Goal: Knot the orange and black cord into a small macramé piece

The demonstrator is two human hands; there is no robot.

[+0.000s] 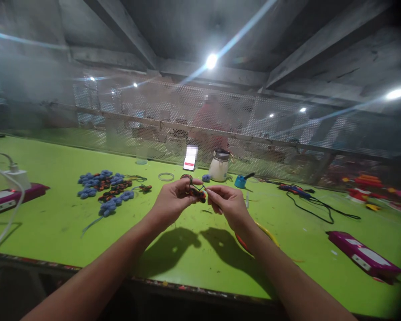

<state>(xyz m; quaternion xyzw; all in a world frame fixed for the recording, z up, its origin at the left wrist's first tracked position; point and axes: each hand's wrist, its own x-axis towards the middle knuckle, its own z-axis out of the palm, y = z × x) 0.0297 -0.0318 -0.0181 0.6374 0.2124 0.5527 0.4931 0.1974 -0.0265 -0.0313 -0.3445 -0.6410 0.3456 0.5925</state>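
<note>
Above the middle of the green table, my left hand is closed on a small dark crocheted flower piece with orange and black in it. My right hand pinches a thin dark strand at the piece's right side. Whether the strand is yarn or wire I cannot tell. To the left lies a group of blue knitted flowers, mixed with black-and-orange ones. Under my right forearm, a red and yellow curved tool handle shows in part.
A phone stands upright beside a white jar with a dark lid. Nearby are a blue pot, a ring and a corded blue-red tool. Purple power strips lie at both sides. A perforated screen rises behind.
</note>
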